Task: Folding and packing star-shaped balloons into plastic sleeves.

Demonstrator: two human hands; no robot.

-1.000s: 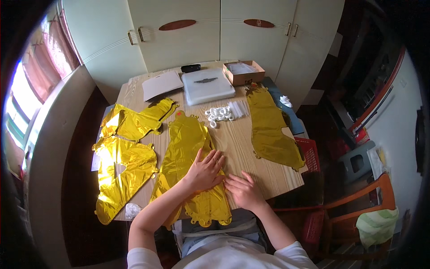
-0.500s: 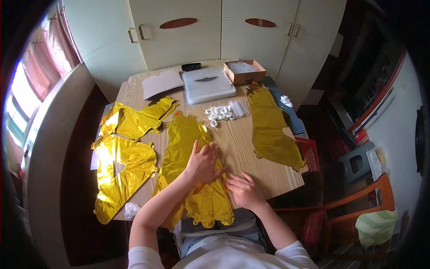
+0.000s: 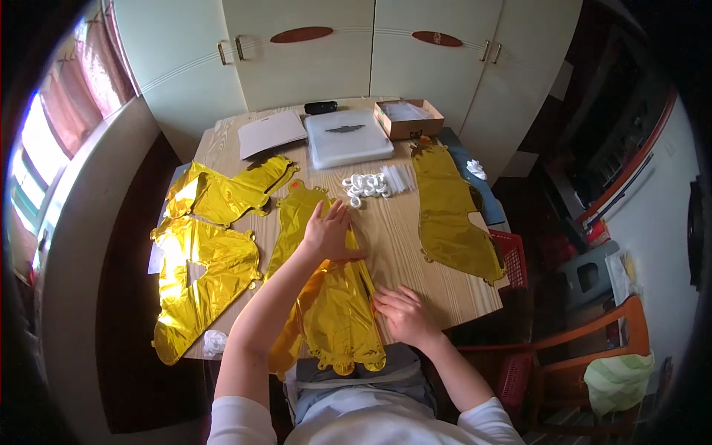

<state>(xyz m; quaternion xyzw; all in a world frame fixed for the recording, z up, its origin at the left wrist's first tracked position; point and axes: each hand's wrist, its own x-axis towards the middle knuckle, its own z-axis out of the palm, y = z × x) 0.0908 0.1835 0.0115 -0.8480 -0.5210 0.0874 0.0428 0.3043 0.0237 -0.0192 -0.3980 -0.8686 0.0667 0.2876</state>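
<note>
A flat, uninflated gold foil balloon (image 3: pixel 345 304) lies lengthwise in front of me, its scalloped near end hanging at the table's front edge. My left hand (image 3: pixel 326 233) presses on its upper half, fingers stretched and thumb out to the right; it holds nothing. Beside the foil's lower right edge rests my right hand (image 3: pixel 406 315), fingers extended and loosely together, their tips touching or nearly touching that edge. More crumpled gold foil balloons (image 3: pixel 211 256) lie on the left. Another gold foil balloon (image 3: pixel 449 211) is spread along the right side.
White ribbon rolls (image 3: pixel 365 185) and clear tubes (image 3: pixel 398 179) sit mid-table. Behind them are a translucent plastic case (image 3: pixel 348 152), grey sheets (image 3: pixel 271 133), a black object (image 3: pixel 320 108) and a cardboard box (image 3: pixel 408 126). A wooden chair (image 3: pixel 630 334) stands at the right.
My left hand has slid away from me, up along the foil balloon. My right hand stays at the lower right edge. The view has shifted slightly.
</note>
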